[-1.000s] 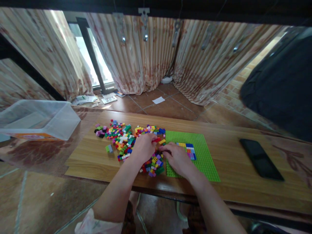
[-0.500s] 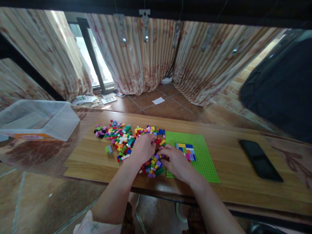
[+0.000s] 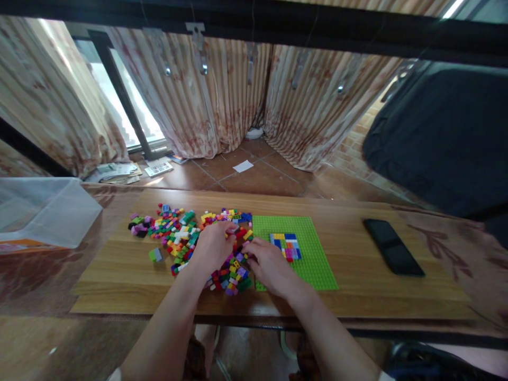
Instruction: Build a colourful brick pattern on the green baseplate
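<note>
A large heap of loose toy building bricks [image 3: 174, 233] in many colours lies on the wooden table top. Over its right part is my left hand [image 3: 214, 246], fingers bent together at the tips; whatever they pinch is too small to make out. Facing it from the right, my right hand [image 3: 272, 267] has its fingertips closed among the bricks, and what is in them is hidden. Its back lies over the near left part of a green baseplate [image 3: 317, 270]. On that plate sits a flat rectangular patch of joined bricks [image 3: 291, 246] in blue, yellow, white, red and pink.
A black phone [image 3: 392, 247] lies to the right on the table [image 3: 349, 301]. At the far left stands a clear plastic bin [image 3: 75, 211] with an orange label. A green and grey brick pair [image 3: 156, 255] sits apart from the heap. Curtains [image 3: 222, 95] hang behind.
The camera view has turned to the right, so the table and things on it appear shifted left. Both hands stay at the heap's right part, with little movement relative to the bricks.
</note>
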A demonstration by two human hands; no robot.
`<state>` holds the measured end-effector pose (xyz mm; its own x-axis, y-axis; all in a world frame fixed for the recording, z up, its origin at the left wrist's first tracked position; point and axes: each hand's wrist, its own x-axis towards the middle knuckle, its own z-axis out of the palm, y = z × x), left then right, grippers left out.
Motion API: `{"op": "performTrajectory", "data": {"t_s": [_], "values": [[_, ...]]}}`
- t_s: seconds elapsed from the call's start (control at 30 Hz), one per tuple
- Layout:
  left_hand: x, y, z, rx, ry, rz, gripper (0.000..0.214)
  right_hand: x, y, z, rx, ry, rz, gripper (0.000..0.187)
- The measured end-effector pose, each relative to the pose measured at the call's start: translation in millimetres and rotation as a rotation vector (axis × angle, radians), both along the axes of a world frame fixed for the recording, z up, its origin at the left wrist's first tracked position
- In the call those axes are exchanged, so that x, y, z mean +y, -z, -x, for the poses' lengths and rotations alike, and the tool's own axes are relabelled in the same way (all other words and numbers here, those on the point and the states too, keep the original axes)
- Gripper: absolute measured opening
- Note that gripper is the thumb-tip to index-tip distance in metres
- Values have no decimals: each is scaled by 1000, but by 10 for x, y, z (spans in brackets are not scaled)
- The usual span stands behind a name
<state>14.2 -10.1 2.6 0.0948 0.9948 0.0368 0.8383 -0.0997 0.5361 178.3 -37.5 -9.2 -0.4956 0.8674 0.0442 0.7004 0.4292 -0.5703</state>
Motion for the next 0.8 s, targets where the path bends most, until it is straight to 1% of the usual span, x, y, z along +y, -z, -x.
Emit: {"op": "performTrajectory", "data": {"t_s": [0.13, 0.27, 0.43, 0.57, 0.63, 0.7, 0.8], "values": [[7, 12, 21, -3, -15, -9, 28, -7, -9, -31, 62, 13, -32, 23], [-8, 11, 28, -25, -32, -17, 29, -47, -42, -77, 166, 19, -17, 21], [-31, -38, 31, -17, -49, -33, 27, -132, -109, -131, 256, -76, 74, 18], [-54, -85, 48, 6, -45, -50, 25, -201, -135, -137, 203, -125, 132, 16], [-64, -100, 55, 24, -45, -69, 25, -230, -128, -115, 160, -133, 112, 20], [-71, -106, 59, 42, -45, -76, 26, -264, -115, -74, 133, -153, 49, 26], [-74, -106, 58, 59, -53, -69, 26, -327, -86, 9, 113, -219, -32, 29]]}}
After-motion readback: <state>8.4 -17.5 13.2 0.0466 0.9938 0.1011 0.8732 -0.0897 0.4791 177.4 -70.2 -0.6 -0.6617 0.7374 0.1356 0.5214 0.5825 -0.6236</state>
